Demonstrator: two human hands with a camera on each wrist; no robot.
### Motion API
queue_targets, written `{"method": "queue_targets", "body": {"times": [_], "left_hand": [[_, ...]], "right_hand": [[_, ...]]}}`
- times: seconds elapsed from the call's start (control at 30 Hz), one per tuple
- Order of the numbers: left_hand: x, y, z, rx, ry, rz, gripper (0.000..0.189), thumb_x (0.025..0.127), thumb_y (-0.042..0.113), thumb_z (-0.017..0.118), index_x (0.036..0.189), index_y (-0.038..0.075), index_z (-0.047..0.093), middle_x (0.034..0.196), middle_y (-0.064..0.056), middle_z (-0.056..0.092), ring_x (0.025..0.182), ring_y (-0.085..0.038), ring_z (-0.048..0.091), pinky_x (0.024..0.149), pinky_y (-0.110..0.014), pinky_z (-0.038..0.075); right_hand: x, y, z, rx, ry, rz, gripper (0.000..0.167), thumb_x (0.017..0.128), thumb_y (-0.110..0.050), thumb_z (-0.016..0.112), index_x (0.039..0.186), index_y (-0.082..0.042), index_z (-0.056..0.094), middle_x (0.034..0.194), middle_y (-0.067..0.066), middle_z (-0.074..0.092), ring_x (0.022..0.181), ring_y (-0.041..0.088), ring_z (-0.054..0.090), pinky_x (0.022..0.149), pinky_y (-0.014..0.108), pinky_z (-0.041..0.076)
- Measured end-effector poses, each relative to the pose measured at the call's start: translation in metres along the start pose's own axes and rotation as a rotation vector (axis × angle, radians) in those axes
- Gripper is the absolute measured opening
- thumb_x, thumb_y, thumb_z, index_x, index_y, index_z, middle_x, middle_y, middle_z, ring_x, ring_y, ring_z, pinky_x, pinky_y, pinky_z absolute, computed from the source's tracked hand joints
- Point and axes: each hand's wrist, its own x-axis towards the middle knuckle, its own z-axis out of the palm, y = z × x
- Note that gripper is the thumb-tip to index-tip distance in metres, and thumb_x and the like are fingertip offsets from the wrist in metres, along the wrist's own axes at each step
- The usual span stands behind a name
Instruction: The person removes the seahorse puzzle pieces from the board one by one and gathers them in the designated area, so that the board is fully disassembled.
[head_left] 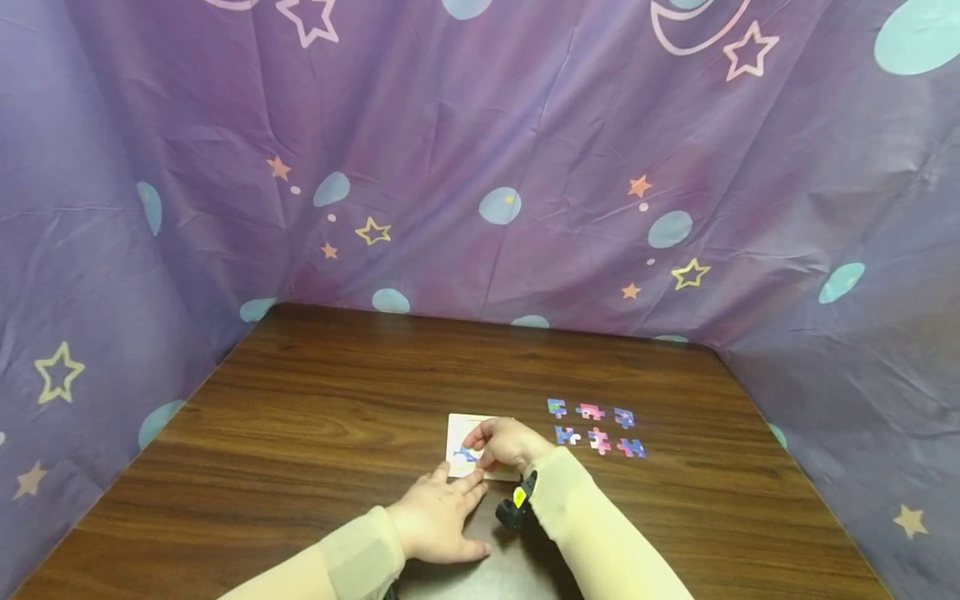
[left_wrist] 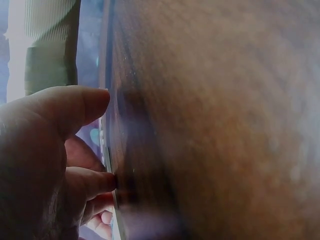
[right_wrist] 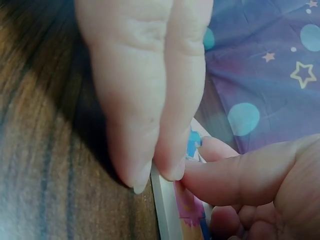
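Note:
In the head view a small white square puzzle tray (head_left: 455, 425) lies near the table's front middle, partly covered by both hands. My right hand (head_left: 510, 443) bends over it, index finger and thumb at a blue and white puzzle piece (head_left: 467, 454). A blue part of a piece (right_wrist: 192, 145) shows by those fingertips in the right wrist view. My left hand (head_left: 438, 514) has its fingers stretched out, fingertips on the tray's near edge. In the right wrist view, pink printing (right_wrist: 189, 204) shows inside the pale rim (right_wrist: 167, 207).
Right of the tray, several loose jigsaw pieces lie in two rows, among them a pink piece (head_left: 591, 412) and a blue one (head_left: 632, 448). A purple cloth (head_left: 435, 158) with stars hangs around the brown wooden table (head_left: 315, 450).

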Motion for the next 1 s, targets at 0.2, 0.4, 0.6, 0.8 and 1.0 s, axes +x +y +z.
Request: {"method": "queue_targets", "body": {"times": [0.2, 0.4, 0.6, 0.8, 1.0], "left_hand": [[-0.002, -0.003, 0.000, -0.011, 0.004, 0.006, 0.082, 0.081, 0.068, 0.054, 0.143, 0.015, 0.048, 0.151, 0.001, 0.038, 0.130, -0.048, 0.038, 0.101, -0.055, 0.040], [-0.006, -0.007, -0.001, -0.043, -0.014, 0.006, 0.081, 0.081, 0.067, 0.055, 0.142, 0.014, 0.049, 0.151, 0.000, 0.039, 0.130, -0.049, 0.037, 0.101, -0.056, 0.039], [-0.008, -0.008, -0.002, -0.047, -0.006, 0.000, 0.081, 0.080, 0.065, 0.057, 0.141, 0.013, 0.050, 0.150, -0.001, 0.040, 0.130, -0.049, 0.037, 0.101, -0.056, 0.039], [-0.003, -0.006, 0.002, -0.037, 0.010, 0.011, 0.081, 0.080, 0.066, 0.055, 0.142, 0.014, 0.049, 0.151, -0.001, 0.040, 0.130, -0.049, 0.037, 0.100, -0.057, 0.040], [0.002, 0.001, 0.003, -0.020, 0.017, 0.011, 0.081, 0.081, 0.068, 0.053, 0.142, 0.015, 0.049, 0.151, 0.000, 0.039, 0.130, -0.047, 0.038, 0.100, -0.057, 0.040]], "right_hand": [[0.000, -0.002, 0.002, 0.067, -0.013, -0.011, 0.037, 0.062, 0.022, 0.062, 0.093, 0.003, 0.063, 0.084, 0.006, 0.055, 0.070, 0.015, 0.050, 0.053, 0.020, 0.045], [0.002, 0.000, 0.009, 0.113, -0.029, -0.058, 0.037, 0.061, 0.022, 0.061, 0.094, 0.004, 0.061, 0.084, 0.005, 0.056, 0.069, 0.015, 0.051, 0.052, 0.020, 0.045], [0.004, 0.001, 0.011, 0.128, -0.040, -0.071, 0.036, 0.062, 0.020, 0.061, 0.094, 0.005, 0.062, 0.081, 0.004, 0.057, 0.064, 0.013, 0.052, 0.052, 0.020, 0.046], [0.004, 0.005, 0.008, 0.123, -0.041, -0.080, 0.035, 0.062, 0.017, 0.056, 0.095, 0.006, 0.063, 0.076, 0.002, 0.057, 0.060, 0.012, 0.052, 0.051, 0.021, 0.045], [-0.001, 0.006, 0.004, 0.130, -0.013, -0.054, 0.025, 0.072, 0.012, 0.067, 0.096, 0.006, 0.063, 0.075, 0.003, 0.058, 0.062, 0.012, 0.054, 0.053, 0.021, 0.046]]}}
